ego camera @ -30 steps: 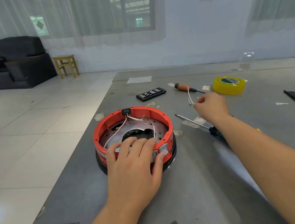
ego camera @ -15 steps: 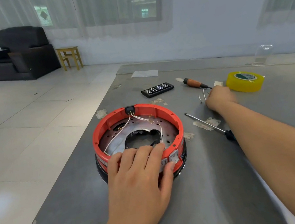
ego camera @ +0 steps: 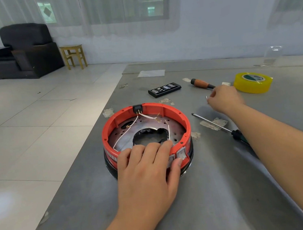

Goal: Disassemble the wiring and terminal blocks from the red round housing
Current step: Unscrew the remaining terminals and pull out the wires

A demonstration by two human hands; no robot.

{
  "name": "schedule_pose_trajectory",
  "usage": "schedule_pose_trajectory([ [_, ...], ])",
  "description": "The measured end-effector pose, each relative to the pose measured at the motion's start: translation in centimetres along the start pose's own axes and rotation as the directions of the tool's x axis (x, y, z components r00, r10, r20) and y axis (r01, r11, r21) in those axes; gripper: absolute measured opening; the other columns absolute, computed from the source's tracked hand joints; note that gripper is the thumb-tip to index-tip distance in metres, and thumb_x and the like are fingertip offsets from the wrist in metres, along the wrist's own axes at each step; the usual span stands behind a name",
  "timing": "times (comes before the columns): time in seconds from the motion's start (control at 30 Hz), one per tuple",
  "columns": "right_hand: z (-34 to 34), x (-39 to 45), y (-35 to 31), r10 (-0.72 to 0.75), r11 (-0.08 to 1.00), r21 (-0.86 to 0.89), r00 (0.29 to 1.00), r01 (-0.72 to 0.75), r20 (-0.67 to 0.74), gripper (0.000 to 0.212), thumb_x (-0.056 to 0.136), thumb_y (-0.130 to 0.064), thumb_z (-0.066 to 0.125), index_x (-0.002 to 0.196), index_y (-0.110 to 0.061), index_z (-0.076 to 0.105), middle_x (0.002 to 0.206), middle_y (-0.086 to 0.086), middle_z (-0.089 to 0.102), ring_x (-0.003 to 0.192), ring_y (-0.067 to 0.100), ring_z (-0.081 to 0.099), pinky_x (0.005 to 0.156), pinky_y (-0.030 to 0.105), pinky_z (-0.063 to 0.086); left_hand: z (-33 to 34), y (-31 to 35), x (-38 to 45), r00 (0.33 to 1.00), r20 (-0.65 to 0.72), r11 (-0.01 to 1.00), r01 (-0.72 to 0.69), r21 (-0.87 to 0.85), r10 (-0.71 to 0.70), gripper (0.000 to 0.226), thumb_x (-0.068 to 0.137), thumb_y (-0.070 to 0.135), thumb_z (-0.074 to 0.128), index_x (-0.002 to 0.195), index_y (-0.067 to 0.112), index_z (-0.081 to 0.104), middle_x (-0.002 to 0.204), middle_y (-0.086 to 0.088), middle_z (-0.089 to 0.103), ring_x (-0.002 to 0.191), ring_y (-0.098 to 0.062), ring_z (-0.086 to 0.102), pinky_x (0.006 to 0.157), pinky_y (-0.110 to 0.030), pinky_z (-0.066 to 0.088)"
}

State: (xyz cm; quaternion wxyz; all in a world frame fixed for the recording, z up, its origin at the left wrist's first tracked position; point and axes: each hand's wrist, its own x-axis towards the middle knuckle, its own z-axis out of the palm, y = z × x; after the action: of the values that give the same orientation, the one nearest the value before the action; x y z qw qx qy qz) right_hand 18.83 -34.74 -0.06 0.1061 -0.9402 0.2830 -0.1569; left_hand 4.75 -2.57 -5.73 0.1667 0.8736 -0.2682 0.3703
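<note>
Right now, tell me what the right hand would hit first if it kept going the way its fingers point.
The right hand points left and slightly away, low over the table. First in line is probably the black bit case, though depth is unclear; it might pass just in front of it.

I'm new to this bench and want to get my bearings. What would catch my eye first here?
The red housing sits near the table's left edge, white wires trailing across its perforated metal plate, with the left hand resting on its near rim. Off to the right, the right hand is lowered near a yellow tape roll, with a green-handled screwdriver lying between it and the housing.
</note>
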Motion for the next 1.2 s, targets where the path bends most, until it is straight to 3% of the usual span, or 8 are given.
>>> schedule_pose_trajectory([
  [0.2,-0.9,-8.4,-2.5,-0.286,0.878,0.307,0.917,0.367,-0.280,0.019,0.096,-0.030,0.058,0.101,-0.019,0.073,0.101,0.000,0.070,0.089,0.020,0.062,0.081,0.032,0.047,-0.3,0.1,0.0,1.000,0.002,1.000,-0.001,-0.026,0.001,0.036,0.101,0.047,0.055,0.124,0.025,0.071,0.104,0.008,0.069,0.094,-0.024,0.061,0.091,-0.043,0.041],
  [0.3,-0.8,-13.2,-3.3,-0.301,0.775,0.466,0.898,0.427,-0.322,0.015,0.100,-0.035,0.056,0.099,-0.026,0.068,0.094,-0.009,0.063,0.078,0.002,0.055,0.074,0.015,0.041,-0.8,0.1,-0.1,1.000,0.014,0.998,0.012,-0.068,-0.011,0.038,0.101,0.048,0.053,0.125,0.024,0.071,0.111,0.007,0.070,0.106,-0.024,0.062,0.098,-0.043,0.039],
  [0.43,0.0,-18.6,-3.5,-0.203,0.667,0.682,0.954,0.299,-0.220,0.013,0.101,-0.041,0.055,0.108,-0.034,0.063,0.107,-0.012,0.060,0.090,-0.006,0.058,0.073,0.004,0.039,-1.6,0.1,-0.3,0.995,0.074,0.994,0.074,-0.081,-0.068,0.040,0.099,0.051,0.052,0.126,0.027,0.070,0.122,0.008,0.068,0.124,-0.021,0.060,0.108,-0.044,0.031],
  [0.6,0.3,-21.4,-3.3,-0.188,0.619,0.772,0.982,0.143,-0.032,0.031,0.100,-0.052,0.050,0.122,-0.033,0.061,0.121,-0.009,0.058,0.108,0.000,0.058,0.097,0.026,0.046,-3.2,-1.0,-0.5,0.971,0.184,0.974,0.181,-0.138,-0.155,0.040,0.092,0.055,0.056,0.121,0.031,0.068,0.128,0.014,0.064,0.135,-0.015,0.051,0.119,-0.052,0.022],
  [0.7,0.1,-21.9,-3.2,-0.195,0.599,0.791,0.981,0.123,-0.005,0.021,0.099,-0.055,0.050,0.112,-0.042,0.059,0.120,-0.009,0.061,0.107,-0.001,0.060,0.094,0.026,0.047,-3.8,-1.8,-0.8,0.957,0.262,0.967,0.178,-0.183,-0.126,0.040,0.090,0.056,0.055,0.124,0.035,0.065,0.124,0.022,0.058,0.133,-0.009,0.046,0.120,-0.050,0.014],
  [0.87,-0.4,-21.6,-3.3,-0.146,0.593,0.805,0.982,-0.010,0.120,0.045,0.090,-0.071,0.053,0.115,-0.034,0.066,0.114,-0.017,0.068,0.109,0.002,0.062,0.087,0.023,0.046,-4.1,-2.2,-0.6,0.959,0.256,0.932,0.197,-0.303,-0.119,0.031,0.092,0.049,0.062,0.122,0.041,0.067,0.116,0.028,0.055,0.130,-0.001,0.041,0.120,-0.038,0.001],
  [0.97,-1.0,-20.9,-3.1,-0.123,0.480,0.865,0.965,-0.147,0.232,0.042,0.085,-0.069,0.064,0.110,-0.035,0.066,0.108,-0.013,0.073,0.102,0.005,0.067,0.094,0.032,0.052,-3.8,-2.4,-0.8,0.973,0.215,0.934,0.154,-0.323,-0.086,0.031,0.092,0.046,0.060,0.121,0.039,0.068,0.116,0.027,0.058,0.132,-0.004,0.040,0.121,-0.035,-0.001],
  [1.2,-1.4,-20.5,-3.1,-0.217,0.099,0.956,0.932,-0.275,0.291,0.034,0.087,-0.028,0.079,0.116,-0.021,0.062,0.109,0.002,0.076,0.105,0.024,0.072,0.097,0.049,0.057,-3.2,-3.2,-0.3,0.993,0.018,0.983,-0.116,-0.139,0.120,0.031,0.090,0.024,0.074,0.120,0.022,0.073,0.121,0.006,0.067,0.136,-0.029,0.046,0.122,-0.064,0.021],
])
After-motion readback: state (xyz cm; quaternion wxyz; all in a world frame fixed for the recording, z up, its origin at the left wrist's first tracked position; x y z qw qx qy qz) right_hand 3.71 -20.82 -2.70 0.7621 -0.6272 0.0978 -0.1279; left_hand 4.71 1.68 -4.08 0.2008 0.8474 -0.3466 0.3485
